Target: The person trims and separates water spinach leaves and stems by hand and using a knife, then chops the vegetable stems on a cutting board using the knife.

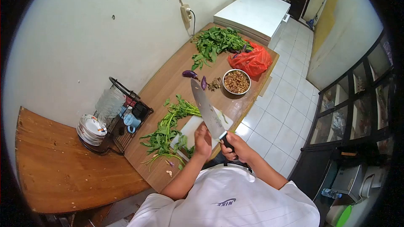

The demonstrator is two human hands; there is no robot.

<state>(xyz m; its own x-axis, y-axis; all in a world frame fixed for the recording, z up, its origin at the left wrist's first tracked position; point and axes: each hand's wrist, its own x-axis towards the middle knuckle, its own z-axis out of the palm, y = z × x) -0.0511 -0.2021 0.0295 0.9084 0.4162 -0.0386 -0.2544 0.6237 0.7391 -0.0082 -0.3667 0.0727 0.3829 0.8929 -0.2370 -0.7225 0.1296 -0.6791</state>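
My right hand (238, 146) is closed round the black handle of a large kitchen knife (207, 108), whose broad blade points up and away from me. Close to the blade's lower left side is my left hand (203, 141), raised over the white cutting board (192, 127); its fingers are partly bent, and whether they hold anything is unclear. Leafy green stems (170, 122) lie along the board's left side, some leaves resting on it. Beyond the blade are purple eggplants (190, 74) and a round bowl (236, 81) of chopped brown pieces.
More leafy greens (216, 42) and a red plastic bag (252, 61) sit at the table's far end. A dish rack (122, 132) with glasses, cups and bowls stands left. A white chest (256, 10) is behind the table; a dark cabinet (349, 105) stands right.
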